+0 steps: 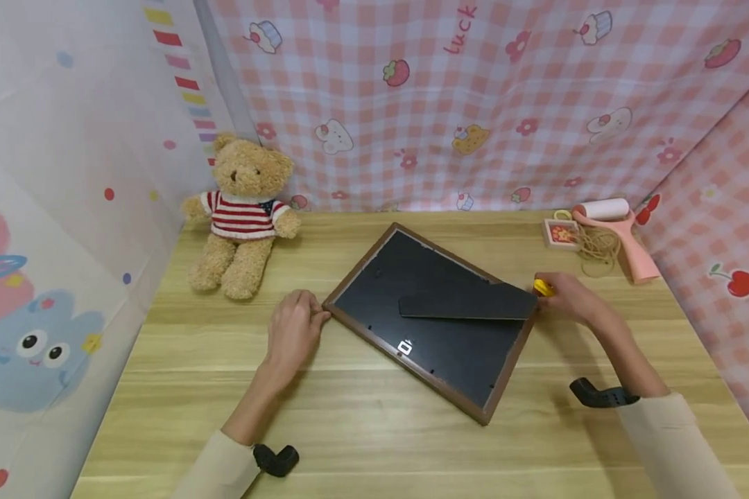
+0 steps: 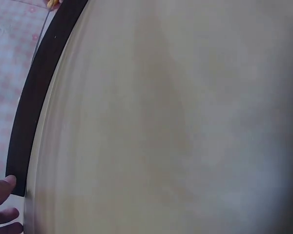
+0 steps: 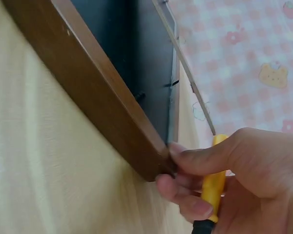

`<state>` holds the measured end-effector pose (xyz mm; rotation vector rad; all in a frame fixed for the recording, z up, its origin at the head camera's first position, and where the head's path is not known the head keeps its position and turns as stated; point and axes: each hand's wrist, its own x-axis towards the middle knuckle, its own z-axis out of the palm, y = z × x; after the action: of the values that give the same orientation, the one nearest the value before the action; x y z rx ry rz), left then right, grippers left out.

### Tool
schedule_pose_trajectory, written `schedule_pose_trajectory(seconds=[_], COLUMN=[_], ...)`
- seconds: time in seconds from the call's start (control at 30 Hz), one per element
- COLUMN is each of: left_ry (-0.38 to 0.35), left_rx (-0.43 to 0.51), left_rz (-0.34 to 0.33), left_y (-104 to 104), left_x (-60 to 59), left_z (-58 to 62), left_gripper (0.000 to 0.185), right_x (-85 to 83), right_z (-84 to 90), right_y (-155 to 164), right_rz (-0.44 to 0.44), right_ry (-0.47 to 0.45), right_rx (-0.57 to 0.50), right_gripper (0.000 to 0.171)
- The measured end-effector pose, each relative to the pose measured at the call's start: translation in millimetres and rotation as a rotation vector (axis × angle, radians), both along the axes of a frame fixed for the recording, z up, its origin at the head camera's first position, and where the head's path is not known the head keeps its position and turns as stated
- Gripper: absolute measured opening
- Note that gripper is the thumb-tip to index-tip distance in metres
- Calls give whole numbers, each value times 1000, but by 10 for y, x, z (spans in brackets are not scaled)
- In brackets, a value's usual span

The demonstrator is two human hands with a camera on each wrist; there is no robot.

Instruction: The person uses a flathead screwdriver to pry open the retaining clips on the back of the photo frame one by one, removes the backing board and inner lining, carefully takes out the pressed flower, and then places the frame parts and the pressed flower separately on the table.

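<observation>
With the picture frame [image 1: 433, 319] lying diagonally, I held my left hand [image 1: 293, 331] relaxed at its left corner, while my right hand [image 1: 568, 296] gripped a yellow screwdriver [image 3: 212, 183] at its right corner.

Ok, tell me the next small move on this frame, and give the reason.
Probably lever up a backing tab: the picture frame lies face down, the left hand steadies its corner, and the right hand grips a yellow-handled tool whose thin shaft already reaches along the opposite corner's inner edge.
</observation>
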<state>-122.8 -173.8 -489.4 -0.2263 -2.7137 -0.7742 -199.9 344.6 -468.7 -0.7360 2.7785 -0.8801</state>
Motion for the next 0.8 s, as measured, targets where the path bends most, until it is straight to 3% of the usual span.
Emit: schedule_pose_trajectory(seconds=[0.1,0.17,0.2,0.23,0.33,0.4,0.47,0.67,0.8], left_ry=[-58,-86,-138,-171,-305,-427,-479,-510,-556], left_rx=[48,107,133,155,211,222,228,138,64], left_rz=[-48,-96,-116,-139,-200,-246,-300,-423,-474], left_y=[22,21,33,36,36,63,71,119,141], left_x=[-67,-132,-145,-172,-230,-233,-273,-501,-690], left_z=[-10,-117,-106,-139,-215,-129,-147,-173,-142], left_gripper=[10,16,20,25,53,77,99,135,131], right_x=[124,173,248,290,485,670,800,1071,1228], right_z=[-4,-152,-89,-139,-87,138,229,245,196], right_y=[37,144,104,138,86,-88,-184,-313,-366], right_rz=[-11,-7,-15,-24,8,16,36,68,94], right_ry=[-92,-122,-159,-177,-218,-302,-362,-463,-487], right_rx=[41,70,99,112,103,91,56,1,-39], right_gripper=[20,23,22,23,24,20,20,22,21])
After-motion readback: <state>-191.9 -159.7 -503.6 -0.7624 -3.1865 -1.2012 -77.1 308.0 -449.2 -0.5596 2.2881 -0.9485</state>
